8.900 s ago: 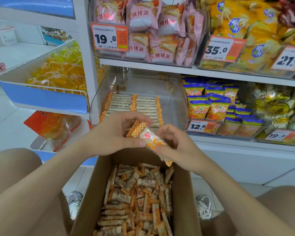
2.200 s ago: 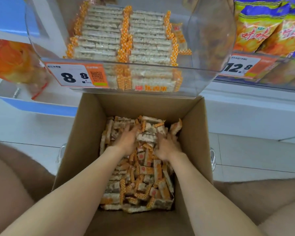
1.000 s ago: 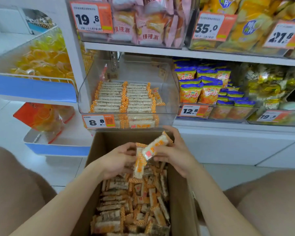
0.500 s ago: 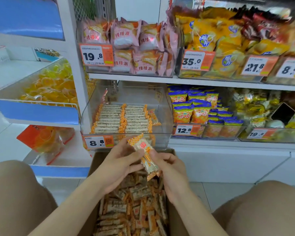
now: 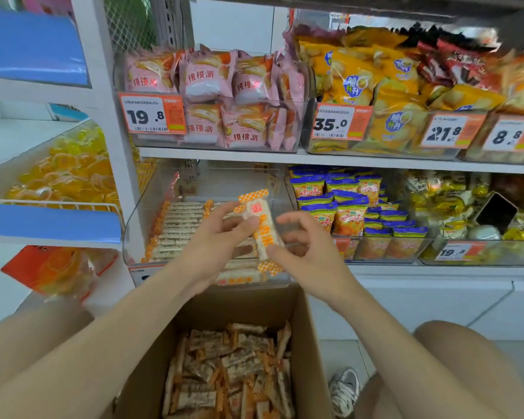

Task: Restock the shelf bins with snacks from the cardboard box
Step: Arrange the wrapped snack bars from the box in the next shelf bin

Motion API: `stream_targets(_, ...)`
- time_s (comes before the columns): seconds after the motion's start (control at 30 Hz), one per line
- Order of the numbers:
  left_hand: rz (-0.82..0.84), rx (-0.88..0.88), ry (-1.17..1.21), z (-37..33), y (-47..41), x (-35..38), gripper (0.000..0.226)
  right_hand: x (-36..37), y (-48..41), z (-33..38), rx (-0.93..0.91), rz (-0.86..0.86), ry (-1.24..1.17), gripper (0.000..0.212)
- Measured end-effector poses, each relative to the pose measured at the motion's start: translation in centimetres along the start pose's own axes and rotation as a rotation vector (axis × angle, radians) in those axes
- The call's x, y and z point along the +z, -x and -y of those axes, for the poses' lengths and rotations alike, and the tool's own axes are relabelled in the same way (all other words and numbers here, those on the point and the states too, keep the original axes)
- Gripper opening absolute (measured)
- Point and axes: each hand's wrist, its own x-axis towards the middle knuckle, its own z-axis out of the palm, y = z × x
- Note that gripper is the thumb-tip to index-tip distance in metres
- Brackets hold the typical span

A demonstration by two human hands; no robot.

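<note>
Head view: the person crouches before the shelves, and all places here are given from the clear bin point(image 5: 139, 228).
Left arm: reaches up from the lower left, forearm bare, wrist at the bin's front wall.
Left hand point(image 5: 214, 237): raised in front of the bin, thumb laid across the upper half of a snack bar point(image 5: 262, 225), fingers curled behind it. It grips the bar.
Right arm: comes up from the lower right towards the bin's right corner.
Right hand point(image 5: 310, 255): fingers loosely bent and spread. The thumb tip lies on the bar's lower part and the forefinger tip is at its right edge. Whether this hand really pinches, I cannot tell.
Snack bar: nearly upright, orange-checked ends top and bottom, held in front of the bin above its front lip.
Inside the bin: neat rows of bars point(image 5: 179, 225) on the left side.
Cardboard box point(image 5: 313, 343): directly below the bin, open, with loose bars point(image 5: 233, 373) piled inside.
Right of the bin: blue-topped packets point(image 5: 345, 207).
Above the bin: pink packs point(image 5: 218, 95).
</note>
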Motion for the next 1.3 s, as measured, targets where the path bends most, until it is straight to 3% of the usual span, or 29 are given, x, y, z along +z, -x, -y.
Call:
stream_targets(0.1, -0.005, -0.030, -0.086, 0.3, -3.1, 0.2, 0.068, -1.1, -2.6, 0.2, 0.006, 0.003, 0.091, 0.041)
stream_targets(0.23, 0.037, -0.048, 0.114, 0.7, -6.7, 0.8, 0.037, -1.8, -5.6, 0.3, 0.006, -0.018, 0.219, 0.038)
stream_targets(0.3, 0.035, -0.059, 0.074, 0.5, -8.0, 0.9, 0.029, -2.2, -6.7, 0.1, 0.005, -0.078, 0.283, 0.036)
stream_targets(0.37, -0.078, -0.033, -0.280, 1.1, -9.7, 0.5, 0.032, -2.6, -7.4, -0.1, 0.012, -0.139, 0.410, 0.034)
stream_targets(0.43, -0.121, 0.144, -0.830, 2.6, -11.9, -0.7, 0.022, -2.8, -7.7, -0.5, -0.007, -0.190, 0.562, 0.034)
stream_targets(0.53, 0.269, 0.276, -1.421, 4.6, -14.4, -1.3, 0.035, -2.7, -8.0, -0.5, 0.006, -0.228, 0.628, 0.036)
stream_targets(0.6, 0.473, 0.218, -1.588, 5.2, -15.3, -0.5, 0.042, -2.7, -8.2, -0.4, 0.024, -0.232, 0.628, 0.037)
stream_targets(0.67, 0.557, 0.207, -1.685, 5.6, -16.1, 0.5, 0.044, -2.7, -8.3, -0.4, 0.028, -0.242, 0.623, 0.038)
stream_targets(0.83, 0.542, 0.189, -1.767, 6.1, -17.4, 1.9, 0.033, -2.5, -8.6, -0.4, 0.041, -0.253, 0.620, 0.038)
stream_targets(1.1, 0.279, 0.297, -1.734, 5.3, -17.9, 1.8, 0.019, -2.2, -8.8, -0.5, 0.052, -0.282, 0.613, 0.037)
stream_targets(1.3, 0.425, 0.188, -1.536, 5.5, -16.5, -2.9, 0.039, 1.2, -7.5, -0.5, -0.097, -0.203, 0.752, 0.036)
